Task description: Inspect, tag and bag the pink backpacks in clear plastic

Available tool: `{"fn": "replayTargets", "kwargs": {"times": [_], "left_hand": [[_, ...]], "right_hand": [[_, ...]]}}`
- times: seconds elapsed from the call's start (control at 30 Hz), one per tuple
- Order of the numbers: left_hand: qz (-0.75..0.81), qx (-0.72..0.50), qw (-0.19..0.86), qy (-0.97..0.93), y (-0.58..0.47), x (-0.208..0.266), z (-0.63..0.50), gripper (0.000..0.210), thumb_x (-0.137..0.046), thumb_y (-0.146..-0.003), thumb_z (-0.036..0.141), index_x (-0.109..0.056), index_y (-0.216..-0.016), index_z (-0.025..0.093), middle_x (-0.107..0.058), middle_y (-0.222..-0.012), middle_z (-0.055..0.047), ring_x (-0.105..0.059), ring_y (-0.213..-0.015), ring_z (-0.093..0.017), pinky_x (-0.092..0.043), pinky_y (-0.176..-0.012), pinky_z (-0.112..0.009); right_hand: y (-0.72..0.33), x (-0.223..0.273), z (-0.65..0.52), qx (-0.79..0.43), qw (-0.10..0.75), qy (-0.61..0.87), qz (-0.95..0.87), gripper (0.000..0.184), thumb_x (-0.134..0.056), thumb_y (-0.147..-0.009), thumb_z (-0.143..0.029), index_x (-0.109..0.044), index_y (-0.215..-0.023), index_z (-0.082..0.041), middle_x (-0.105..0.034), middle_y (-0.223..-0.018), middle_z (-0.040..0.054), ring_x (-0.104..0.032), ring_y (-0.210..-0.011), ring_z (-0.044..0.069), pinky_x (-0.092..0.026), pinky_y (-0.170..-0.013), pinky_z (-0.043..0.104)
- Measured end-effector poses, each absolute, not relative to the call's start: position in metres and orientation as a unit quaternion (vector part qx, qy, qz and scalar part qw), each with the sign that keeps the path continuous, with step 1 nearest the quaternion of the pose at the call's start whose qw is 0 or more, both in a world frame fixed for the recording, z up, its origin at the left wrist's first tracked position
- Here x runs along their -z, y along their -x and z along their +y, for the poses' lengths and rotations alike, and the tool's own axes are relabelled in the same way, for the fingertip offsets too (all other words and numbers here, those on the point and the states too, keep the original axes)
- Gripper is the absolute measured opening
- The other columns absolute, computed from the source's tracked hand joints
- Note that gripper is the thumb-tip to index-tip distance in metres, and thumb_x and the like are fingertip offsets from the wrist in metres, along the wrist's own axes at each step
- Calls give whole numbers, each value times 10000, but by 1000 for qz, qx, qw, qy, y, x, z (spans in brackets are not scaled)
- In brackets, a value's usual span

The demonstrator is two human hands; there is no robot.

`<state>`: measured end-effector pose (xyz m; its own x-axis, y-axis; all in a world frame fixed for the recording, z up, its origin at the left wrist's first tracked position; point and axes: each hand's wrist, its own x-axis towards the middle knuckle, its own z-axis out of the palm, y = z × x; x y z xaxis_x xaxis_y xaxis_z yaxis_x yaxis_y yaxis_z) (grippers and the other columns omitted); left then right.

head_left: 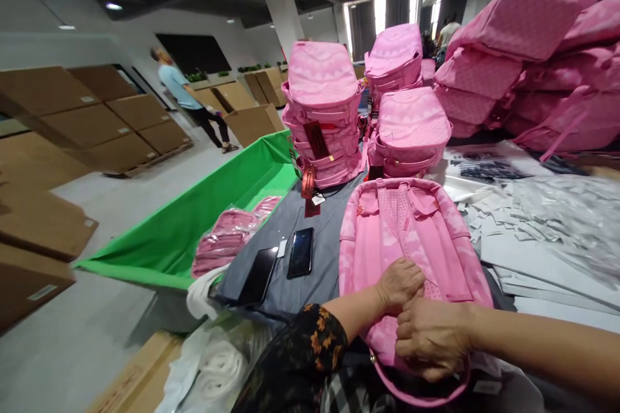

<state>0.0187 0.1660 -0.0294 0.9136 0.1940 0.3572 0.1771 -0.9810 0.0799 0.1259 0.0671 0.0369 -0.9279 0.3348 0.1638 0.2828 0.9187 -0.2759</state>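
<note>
A pink backpack point(356, 258) lies in front of me with its strap side up and its top end pointing away. My left hand point(401, 285) is closed over the middle of its back panel, fingers curled in on the pink fabric. Just nearer to me, my right hand point(433, 339) is closed too, gripping at the lower part of the same backpack, and its knuckles touch my left hand. Whether the fingers pinch a strap or the panel itself is hidden. Below my right hand, a rounded pink edge point(421, 397) of the bag curves toward me.
Stacked pink backpacks point(323, 80) stand beyond, with a larger pile point(523, 26) at right. Two phones point(301, 251) rest on grey cloth point(322, 226). A green bin point(159, 226) holds bagged pink goods. Plastic bags point(571, 206) lie right. Cartons point(82, 126) and a walking person point(177, 87) are left.
</note>
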Motion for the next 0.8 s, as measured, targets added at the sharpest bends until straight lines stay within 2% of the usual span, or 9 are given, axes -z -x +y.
{"fn": "replayTargets", "kwargs": {"times": [0.13, 0.3, 0.43, 0.57, 0.67, 0.73, 0.8], "left_hand": [[191, -234, 25, -953, -15, 35, 164, 299, -372, -987, 234, -584, -784, 180, -588, -719, -64, -530, -708, -215, -402, -698, -370], [255, -188, 146, -937, -23, 35, 165, 323, -372, -993, 252, -587, -762, 183, -624, -746, -89, -572, -758, -224, -402, -761, -373], [286, -141, 192, -928, -29, 14, 176, 333, -385, -1009, 269, -607, -777, 181, -670, -781, -70, -605, -765, -194, -430, -760, -322], [297, -112, 235, -919, 11, -24, 171, 403, -292, -1056, 283, -633, -866, 183, -702, -801, -3, -623, -704, -123, -448, -669, -229], [251, -106, 226, -935, 66, -40, 129, 378, -481, -993, 523, -646, -965, 183, -713, -966, -45, -646, -894, -178, -472, -794, -264], [222, -88, 184, -954, 96, -37, 96, 536, -611, -852, 687, -634, -1015, 176, -696, -1050, -100, -627, -997, -257, -465, -889, -344], [240, -59, 155, -956, 110, -27, 75, 510, -653, -843, 629, -615, -1057, 168, -691, -1059, -125, -626, -1004, -282, -462, -899, -370]], "right_hand": [[-123, -9, 71, -167, 115, 173, -964, 109, -544, -802, -317, -609, -817, -231, -598, -676, -10, -505, -602, 167, -395, -560, 320], [-132, 25, 88, -140, 183, 152, -961, 97, -449, -786, -293, -526, -790, -236, -533, -662, -2, -456, -588, 167, -341, -549, 321], [-140, 19, 89, -96, 195, 164, -962, 125, -404, -868, -300, -505, -836, -233, -541, -727, 23, -476, -653, 185, -347, -605, 333], [-150, 4, 88, -86, 198, 268, -939, 170, -369, -943, -254, -535, -932, -215, -584, -826, 61, -497, -735, 202, -387, -684, 342], [-152, 3, 87, -103, 196, 345, -912, 217, -348, -992, -242, -560, -1017, -203, -613, -860, 68, -518, -752, 199, -406, -708, 335], [-150, 5, 86, -116, 182, 361, -907, 222, -351, -1006, -245, -570, -1000, -204, -623, -840, 60, -526, -737, 190, -408, -702, 323], [-148, 6, 87, -119, 161, 363, -910, 187, -391, -978, -218, -576, -984, -198, -638, -848, 64, -543, -745, 189, -414, -703, 314]]}}
